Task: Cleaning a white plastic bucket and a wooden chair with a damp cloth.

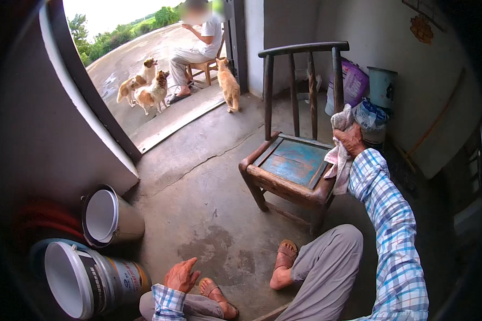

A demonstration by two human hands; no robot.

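Note:
My right hand [350, 139] grips a pale, pinkish cloth [340, 154] at the right side of a worn wooden chair [287, 182]. The cloth hangs down beside the seat's right edge, and its top end touches the right back post. The chair has a dark curved top rail, round spindles and a seat panel [293, 160] with patchy blue paint. My left hand [182, 275] is held near my left knee with its fingers apart, and nothing shows in it.
Two buckets [122, 220] [116, 277] stand at lower left. Behind the chair are a purple container [351, 80], a teal bucket [381, 86] and plastic bags. An orange cat [228, 86] stands at the doorway; outside are two dogs [154, 92] and a seated person [203, 44]. A crack crosses the concrete floor.

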